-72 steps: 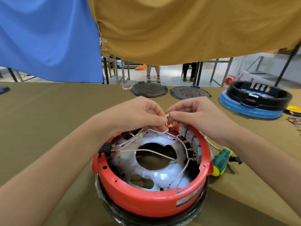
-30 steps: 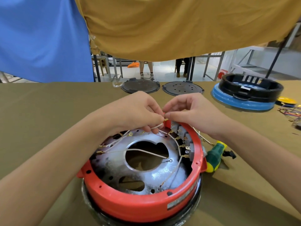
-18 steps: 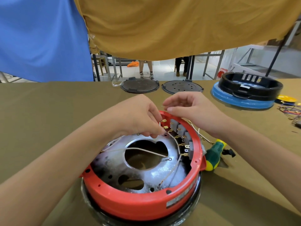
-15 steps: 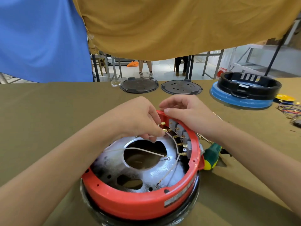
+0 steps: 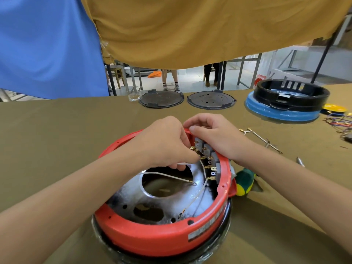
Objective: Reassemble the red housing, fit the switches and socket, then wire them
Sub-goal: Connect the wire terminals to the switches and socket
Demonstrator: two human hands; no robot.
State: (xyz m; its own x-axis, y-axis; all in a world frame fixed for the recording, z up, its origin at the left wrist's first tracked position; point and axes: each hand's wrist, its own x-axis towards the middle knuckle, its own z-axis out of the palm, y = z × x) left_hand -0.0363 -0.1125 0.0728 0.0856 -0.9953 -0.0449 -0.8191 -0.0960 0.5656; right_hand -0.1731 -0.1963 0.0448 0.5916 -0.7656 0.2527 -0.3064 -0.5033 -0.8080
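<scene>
— Both hands are at the far rim of the red housing (image 5: 152, 239). What is each doing?

— Left hand (image 5: 163, 141) has its fingers curled down inside the ring, pinching a thin white wire (image 5: 183, 163) close to the brass terminals (image 5: 198, 152). Right hand (image 5: 215, 134) is curled over the rim itself, thumb on the inside and fingers on the outside, gripping the housing where the switches sit.

— Where are the switches?

— A row of grey switches (image 5: 209, 155) is fitted along the inner wall on the right side, brass tabs pointing inward. White leads run from several tabs down across the silver metal plate (image 5: 133, 191) inside the ring. One more white lead (image 5: 167, 175) lies loose over the plate's big round opening, its ring end free.

— And the housing itself?

— It stands near the front edge of the table (image 5: 57, 140), at the middle, stacked on a black base (image 5: 226, 216).

— Anything else on the table?

— A green and yellow screwdriver (image 5: 244, 184) lies just beside the housing on its right. Two dark round plates (image 5: 162, 99) sit at the back edge. A black ring on a blue base (image 5: 291, 94) stands at the back right corner, with a bundle of coloured wires (image 5: 341, 122) at the right edge.
</scene>
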